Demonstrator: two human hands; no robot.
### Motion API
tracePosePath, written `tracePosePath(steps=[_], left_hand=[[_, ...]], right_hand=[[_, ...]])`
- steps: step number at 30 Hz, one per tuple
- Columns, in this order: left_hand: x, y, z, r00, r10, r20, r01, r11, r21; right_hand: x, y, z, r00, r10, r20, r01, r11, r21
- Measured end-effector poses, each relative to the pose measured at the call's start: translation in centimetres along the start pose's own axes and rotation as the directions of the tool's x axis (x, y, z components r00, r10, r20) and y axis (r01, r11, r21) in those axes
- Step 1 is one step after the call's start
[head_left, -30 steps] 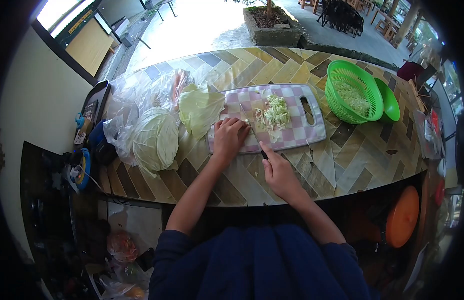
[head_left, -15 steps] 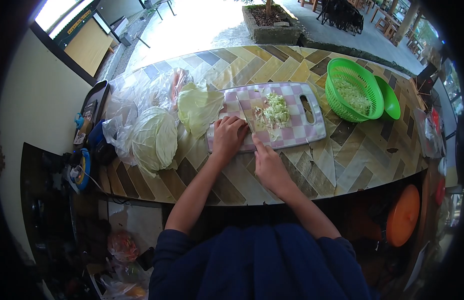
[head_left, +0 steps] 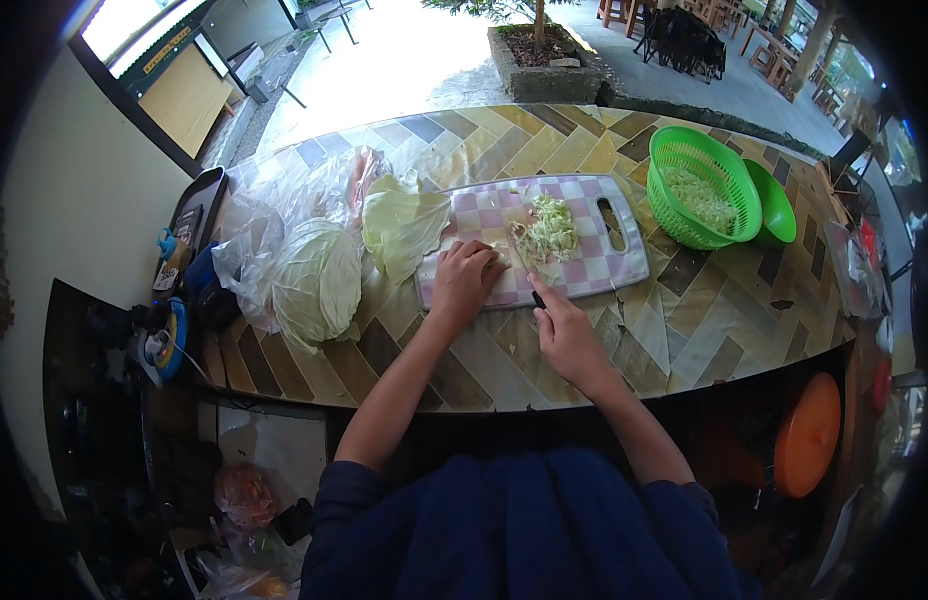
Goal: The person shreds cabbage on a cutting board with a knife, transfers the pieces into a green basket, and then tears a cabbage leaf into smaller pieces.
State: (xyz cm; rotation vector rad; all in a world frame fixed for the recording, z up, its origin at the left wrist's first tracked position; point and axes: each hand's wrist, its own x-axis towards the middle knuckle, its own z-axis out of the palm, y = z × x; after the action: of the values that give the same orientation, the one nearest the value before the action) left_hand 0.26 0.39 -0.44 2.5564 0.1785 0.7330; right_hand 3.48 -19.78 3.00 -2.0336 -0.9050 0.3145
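Observation:
My right hand (head_left: 566,338) is closed round the black handle of a knife (head_left: 525,268), whose thin blade points away from me over the checked pink-and-white cutting board (head_left: 596,278). On the board's left side, my left hand (head_left: 466,278) has its fingers bent down over a small pale piece of cabbage (head_left: 500,258), mostly covered by the fingertips. A heap of shredded cabbage (head_left: 550,228) lies just beyond the blade. Left of the board are a loose cabbage leaf (head_left: 404,225), touching its edge, and a large cabbage (head_left: 318,282).
Clear plastic bags (head_left: 252,235) lie behind the cabbage. On the right, a green basket (head_left: 664,200) holds shredded cabbage, with a green bowl (head_left: 777,208) beside it. A dark tray (head_left: 212,190) stands at the table's left edge. Below the table at right is an orange lid-like disc (head_left: 810,432).
My right hand and the knife have shifted a little right, away from my left hand, so the gap between them is wider. The whole view has tilted slightly.

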Motion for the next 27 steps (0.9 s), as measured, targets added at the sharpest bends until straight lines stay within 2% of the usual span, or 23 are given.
tracePosePath(steps=[2,5,11,17,20,23,27], left_hand=[[-0.2,-0.2,0.0,0.999,0.051,-0.019,-0.050,0.998,0.042],[-0.1,-0.1,-0.4,0.999,0.043,-0.002,-0.043,0.999,0.030],[-0.2,-0.1,-0.2,1.000,0.024,-0.014,-0.024,1.000,0.015],[-0.1,-0.2,-0.1,1.000,0.009,-0.013,-0.009,1.000,0.008],[-0.1,-0.3,0.2,0.999,0.019,-0.039,-0.020,1.000,-0.006],[-0.1,-0.2,0.2,1.000,-0.002,-0.025,0.002,1.000,0.005],[0.2,0.4,0.4,0.998,-0.062,-0.006,0.062,0.998,0.006]], right_hand=[[-0.5,-0.4,0.3,1.000,-0.016,0.017,0.016,1.000,-0.006],[-1.2,-0.4,1.1,0.997,-0.082,-0.003,0.082,0.996,-0.020],[-1.5,-1.5,0.7,0.997,0.028,0.072,-0.022,0.996,-0.086],[-1.2,-0.7,2.0,0.998,-0.056,-0.013,0.056,0.998,0.011],[-0.1,-0.4,2.7,1.000,-0.026,-0.008,0.026,1.000,0.009],[1.4,-0.3,3.0,0.999,0.040,0.037,-0.039,0.999,-0.022],[0.9,0.7,2.1,0.999,-0.012,0.030,0.016,0.992,-0.121]])
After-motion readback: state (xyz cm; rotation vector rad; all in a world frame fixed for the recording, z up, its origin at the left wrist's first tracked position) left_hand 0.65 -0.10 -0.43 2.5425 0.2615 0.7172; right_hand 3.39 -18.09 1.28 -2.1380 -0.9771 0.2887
